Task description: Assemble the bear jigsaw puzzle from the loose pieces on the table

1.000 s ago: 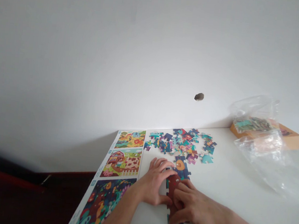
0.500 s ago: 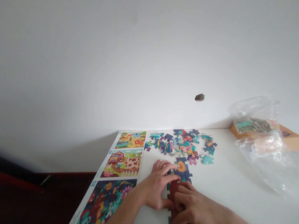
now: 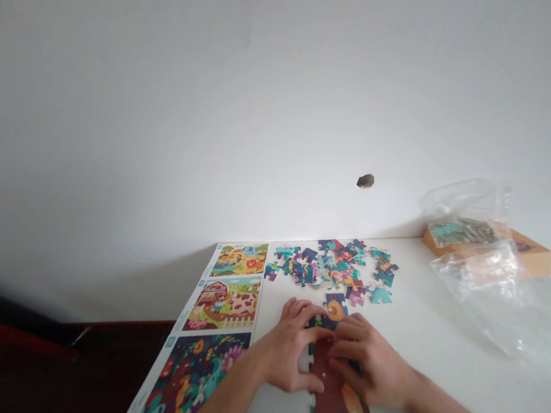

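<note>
A partly joined jigsaw puzzle [image 3: 328, 393], with a brown figure and dark blue and teal parts, lies on the white table. My left hand [image 3: 291, 347] rests at its left edge, thumb and fingers spread apart, fingertips touching the puzzle. On the right side, my right hand [image 3: 365, 358] has its fingers bent and pressed together on a puzzle piece; most of that piece is hidden beneath them. An orange-and-brown piece [image 3: 356, 406] sticks out at the right edge, below this hand. Above the hands, a round orange shape shows on the puzzle's upper part.
Loose puzzle pieces [image 3: 333, 264] lie in a pile near the wall. A picture sheet [image 3: 225, 299] with several scenes runs along the table's left edge. Farther right, clear plastic bags [image 3: 487, 262] lie on and against a yellow-orange box [image 3: 538, 261]. The wall [image 3: 266, 102] has a hole.
My right hand has moved up along the puzzle, uncovering its lower part and the orange-and-brown piece. My left hand stays at the left edge, slightly lower.
</note>
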### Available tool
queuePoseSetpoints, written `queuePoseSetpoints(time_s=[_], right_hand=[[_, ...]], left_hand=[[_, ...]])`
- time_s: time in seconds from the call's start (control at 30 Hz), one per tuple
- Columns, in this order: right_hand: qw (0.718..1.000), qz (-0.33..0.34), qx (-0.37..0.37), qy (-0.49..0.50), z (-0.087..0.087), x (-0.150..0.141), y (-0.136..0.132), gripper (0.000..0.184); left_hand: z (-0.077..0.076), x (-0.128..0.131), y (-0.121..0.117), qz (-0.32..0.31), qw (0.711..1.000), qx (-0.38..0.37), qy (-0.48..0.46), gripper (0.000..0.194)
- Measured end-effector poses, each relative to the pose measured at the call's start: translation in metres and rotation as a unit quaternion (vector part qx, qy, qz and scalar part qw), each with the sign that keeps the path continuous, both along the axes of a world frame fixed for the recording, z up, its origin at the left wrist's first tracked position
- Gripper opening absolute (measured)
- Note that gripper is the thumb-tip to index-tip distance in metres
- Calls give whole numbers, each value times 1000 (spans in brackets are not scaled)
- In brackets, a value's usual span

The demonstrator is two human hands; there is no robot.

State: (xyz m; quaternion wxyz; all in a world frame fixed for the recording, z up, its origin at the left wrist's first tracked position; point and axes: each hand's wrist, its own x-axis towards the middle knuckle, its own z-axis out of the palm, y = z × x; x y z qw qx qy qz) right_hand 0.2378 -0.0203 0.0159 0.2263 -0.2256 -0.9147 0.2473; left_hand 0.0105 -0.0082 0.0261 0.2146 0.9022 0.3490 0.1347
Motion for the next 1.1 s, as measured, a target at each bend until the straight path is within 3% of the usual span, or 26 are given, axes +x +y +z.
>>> queuePoseSetpoints(time_s=[0.1,0.17,0.37,0.47,0.57,0.8,0.97,1.1], right_hand=[[992,-119,37,-6,2,8,13,20],[987,-150,59,-18,1,14,20,23],[982,-166,59,-73,-6,21,31,32],[974,-187,67,-108,-11,23,38,43],[965,-211,49,-150,-18,24,46,56],[922,-340,69,-170,-28,20,52,54],[944,-270,73,-177,-27,18,51,53],[918,-345,78,-181,-30,15,51,52]], left_hand=[[2,0,1,-4,1000,-4,3,70],[2,0,0,-4,1000,-4,-1,67],[1,0,-3,14,1000,0,-24,54],[-3,1,0,59,998,22,-22,47],[-11,1,5,103,994,47,6,52],[-26,1,12,202,975,70,55,56],[-31,1,13,253,958,109,79,51],[-35,1,14,276,949,119,90,50]])
